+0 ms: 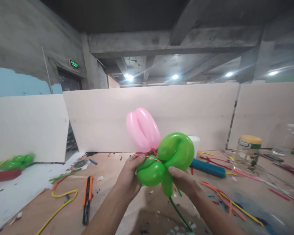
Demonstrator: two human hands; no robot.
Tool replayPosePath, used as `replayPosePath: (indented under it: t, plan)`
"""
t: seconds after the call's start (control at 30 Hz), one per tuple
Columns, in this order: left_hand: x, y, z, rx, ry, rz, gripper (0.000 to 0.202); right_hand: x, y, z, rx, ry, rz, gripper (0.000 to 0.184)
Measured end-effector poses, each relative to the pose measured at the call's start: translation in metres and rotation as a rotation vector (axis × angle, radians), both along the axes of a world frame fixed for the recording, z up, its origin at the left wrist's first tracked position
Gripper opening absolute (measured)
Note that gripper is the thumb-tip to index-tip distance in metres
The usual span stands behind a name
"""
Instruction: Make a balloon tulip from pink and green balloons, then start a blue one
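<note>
Between my two hands is a twisted green balloon [178,150] with rounded loops and a thin uninflated tail hanging down toward the table. A pink balloon [143,129], folded into long loops, stands up behind it, and a thin pink strand runs across where the two meet. My left hand [132,173] is closed around the left green loop, thumb on top near the pink strand. My right hand [183,179] grips the green balloon near its central twist, with the thumb tip against it; its other fingers are mostly hidden.
An orange and black utility knife [87,199] lies at the left, near a yellow uninflated balloon [63,202]. Right of my hands are a blue inflated balloon [209,168], a white cup [194,145], a yellow-lidded jar [248,151] and loose balloon strips. White panels [186,111] stand behind the table.
</note>
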State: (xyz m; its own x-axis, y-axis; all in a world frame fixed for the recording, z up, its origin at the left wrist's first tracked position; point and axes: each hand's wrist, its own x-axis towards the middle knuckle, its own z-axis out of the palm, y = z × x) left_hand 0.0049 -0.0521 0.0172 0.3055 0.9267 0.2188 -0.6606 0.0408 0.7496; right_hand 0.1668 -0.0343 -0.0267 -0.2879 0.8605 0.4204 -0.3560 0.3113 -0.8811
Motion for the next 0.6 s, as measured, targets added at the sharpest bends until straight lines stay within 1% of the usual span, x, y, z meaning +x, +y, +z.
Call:
replayPosePath:
  t: [0.07,0.1,0.2,0.27,0.37,0.43,0.5,0.57,0.6]
  plan:
    - [-0.002,0.003,-0.003,0.05,-0.009,-0.045,0.021,-0.001,-0.001,0.004,0.024,-0.009,0.024,0.037]
    - [-0.003,0.004,-0.004,0.073,0.005,-0.046,0.021,-0.002,-0.002,0.006,0.034,-0.008,0.04,0.039]
    - [-0.007,0.004,-0.007,0.108,0.09,0.042,0.017,-0.01,-0.003,0.015,0.037,0.016,0.054,0.043]
    - [-0.009,0.003,-0.007,0.142,0.145,0.111,0.019,-0.015,-0.004,0.022,0.039,0.021,-0.001,0.043]
    - [-0.014,0.006,-0.006,0.228,0.234,0.212,0.025,-0.022,-0.002,0.028,0.066,-0.027,-0.155,0.037]
    - [-0.016,0.009,-0.006,0.323,0.377,0.349,0.021,-0.024,-0.001,0.028,0.067,-0.035,-0.267,0.039]
    - [-0.017,0.011,-0.006,0.459,0.609,0.551,0.015,-0.025,0.001,0.027,0.055,-0.06,-0.343,0.04]
    - [-0.016,0.011,-0.007,0.607,0.816,0.803,0.009,-0.024,-0.001,0.027,0.084,-0.126,-0.35,0.036]
    - [-0.016,0.011,-0.008,0.677,0.878,0.924,0.008,-0.023,-0.004,0.028,0.112,-0.149,-0.308,0.035]
